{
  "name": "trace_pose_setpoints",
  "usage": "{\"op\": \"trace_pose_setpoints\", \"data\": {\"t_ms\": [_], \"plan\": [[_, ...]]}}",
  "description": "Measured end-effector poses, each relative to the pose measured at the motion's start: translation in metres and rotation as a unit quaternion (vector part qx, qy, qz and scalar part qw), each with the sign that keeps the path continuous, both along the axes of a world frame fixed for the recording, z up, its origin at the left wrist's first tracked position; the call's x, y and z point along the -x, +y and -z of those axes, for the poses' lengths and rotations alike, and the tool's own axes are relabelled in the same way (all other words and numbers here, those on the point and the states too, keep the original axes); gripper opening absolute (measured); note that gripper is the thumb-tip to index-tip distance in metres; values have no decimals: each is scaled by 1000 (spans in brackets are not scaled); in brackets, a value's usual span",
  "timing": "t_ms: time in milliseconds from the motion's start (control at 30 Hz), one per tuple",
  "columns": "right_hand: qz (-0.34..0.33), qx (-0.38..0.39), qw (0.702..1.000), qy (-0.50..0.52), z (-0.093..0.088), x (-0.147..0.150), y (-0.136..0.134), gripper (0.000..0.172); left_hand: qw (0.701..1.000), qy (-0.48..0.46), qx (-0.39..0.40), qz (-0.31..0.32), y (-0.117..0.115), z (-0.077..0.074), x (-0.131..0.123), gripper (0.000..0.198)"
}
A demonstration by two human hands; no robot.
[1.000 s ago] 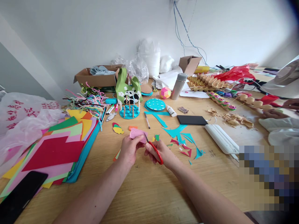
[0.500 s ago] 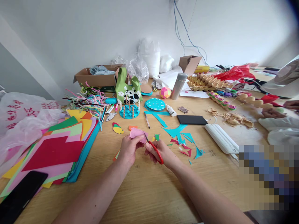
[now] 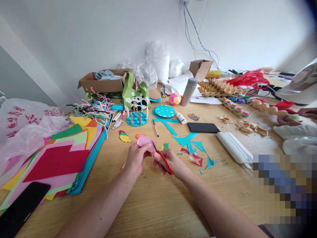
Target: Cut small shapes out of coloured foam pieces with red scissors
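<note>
A small piece of pink paper [image 3: 144, 141] is pinched between the thumb and fingers of my left hand [image 3: 137, 155]. My right hand [image 3: 170, 162] grips red-handled scissors [image 3: 165, 160], whose blades lie at the right edge of the pink paper. Just behind my hands is an orange scrap [image 3: 140, 136]. Small yellow and green scraps [image 3: 165, 145] lie beyond the scissors. To the left rest yellow, green and red leaf-like cutouts [image 3: 124, 136]. A pen [image 3: 156, 128] lies farther back.
Coloured sheets [image 3: 59, 158] and a dark phone [image 3: 27, 201] are at left. Blue offcuts [image 3: 185, 140], a black phone-like slab [image 3: 203, 127] and a white device [image 3: 234, 147] lie right. A grey flask [image 3: 190, 92] stands behind. Another person's hand [image 3: 288, 119] is at far right.
The pink paper's right edge looks shorter beside the blades, and the scissors have shifted very slightly. Both hands stay in nearly the same place.
</note>
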State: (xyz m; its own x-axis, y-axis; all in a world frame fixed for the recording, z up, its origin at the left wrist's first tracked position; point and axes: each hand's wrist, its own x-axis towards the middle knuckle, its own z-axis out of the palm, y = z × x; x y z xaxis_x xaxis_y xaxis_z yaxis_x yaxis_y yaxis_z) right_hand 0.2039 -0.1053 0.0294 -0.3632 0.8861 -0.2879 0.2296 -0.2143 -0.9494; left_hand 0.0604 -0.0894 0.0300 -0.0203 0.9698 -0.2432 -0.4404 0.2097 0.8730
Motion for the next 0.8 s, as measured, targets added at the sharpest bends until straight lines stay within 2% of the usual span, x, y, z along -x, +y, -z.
{"op": "trace_pose_setpoints", "data": {"t_ms": [167, 800], "plan": [[0, 0, 1000, -4, -2, 0, 0, 67, 999, 33, 1, 8, 1, 3, 2, 19], [-5, -9, 1000, -5, 2, -1, 0, 63, 999, 40, 4, 10, 3, -2, 4, 25]]}}
